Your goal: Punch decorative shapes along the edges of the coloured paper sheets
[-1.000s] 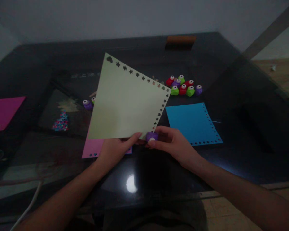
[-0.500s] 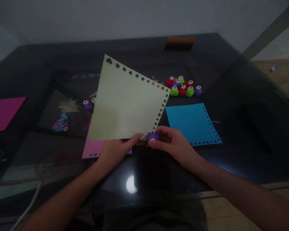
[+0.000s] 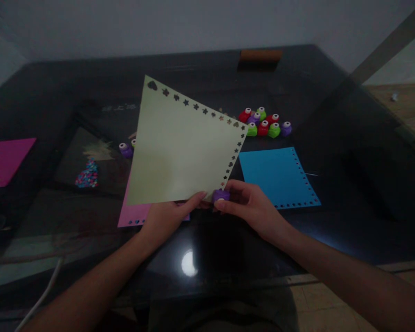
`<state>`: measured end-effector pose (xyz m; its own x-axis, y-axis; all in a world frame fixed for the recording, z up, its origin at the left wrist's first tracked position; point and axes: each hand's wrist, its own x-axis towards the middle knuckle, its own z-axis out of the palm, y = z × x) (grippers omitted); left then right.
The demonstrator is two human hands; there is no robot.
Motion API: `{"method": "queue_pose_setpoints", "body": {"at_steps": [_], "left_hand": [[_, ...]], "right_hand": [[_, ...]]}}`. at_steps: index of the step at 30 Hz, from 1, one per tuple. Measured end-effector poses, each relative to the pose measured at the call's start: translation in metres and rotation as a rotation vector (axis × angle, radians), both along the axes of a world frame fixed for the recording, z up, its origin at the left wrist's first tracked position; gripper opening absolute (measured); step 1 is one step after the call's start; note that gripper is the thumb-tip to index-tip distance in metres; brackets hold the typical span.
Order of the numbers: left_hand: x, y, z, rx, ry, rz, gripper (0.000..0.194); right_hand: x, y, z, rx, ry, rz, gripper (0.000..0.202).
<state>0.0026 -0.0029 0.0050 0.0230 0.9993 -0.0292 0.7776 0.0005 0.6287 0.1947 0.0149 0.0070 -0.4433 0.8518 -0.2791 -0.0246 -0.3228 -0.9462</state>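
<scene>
My left hand pinches the lower edge of a pale green paper sheet, thumb on top. Shaped holes, such as stars and a heart, run along the sheet's upper and right edges. At its lower right corner, my right hand grips a purple craft punch, which sits around the paper's edge. A pink sheet with small holes lies partly hidden under the green one. To the right rests a blue sheet, punched along two edges.
Red, green and purple punches are grouped behind the blue sheet. Another purple punch stands left of the green sheet, near a confetti pile. A magenta sheet lies far left, a brown roll at the back.
The green sheet's top left corner has shifted slightly up and left. My right thumb has moved a little further over the purple punch, which both frames show at the sheet's lower right corner.
</scene>
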Motion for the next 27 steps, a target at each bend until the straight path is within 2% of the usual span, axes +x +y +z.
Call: {"method": "queue_pose_setpoints", "body": {"at_steps": [6,12,19,24,27], "left_hand": [[-0.003,-0.001,-0.003,0.015,0.02,-0.032,0.025],[-0.006,-0.002,-0.007,-0.019,0.071,-0.004,0.026],[-0.002,-0.001,-0.002,-0.009,-0.003,-0.012,0.026],[0.006,0.001,0.004,-0.022,-0.146,-0.034,0.026],[0.009,0.001,0.004,0.004,-0.162,-0.007,0.027]], "right_hand": [[0.001,0.0,0.001,0.004,0.012,0.006,0.022],[0.001,-0.001,-0.001,0.013,0.031,0.002,0.026],[0.002,0.0,0.0,0.047,0.012,0.01,0.023],[0.002,0.001,-0.001,0.058,0.006,0.008,0.022],[0.001,0.002,-0.001,0.074,-0.016,-0.002,0.022]]}}
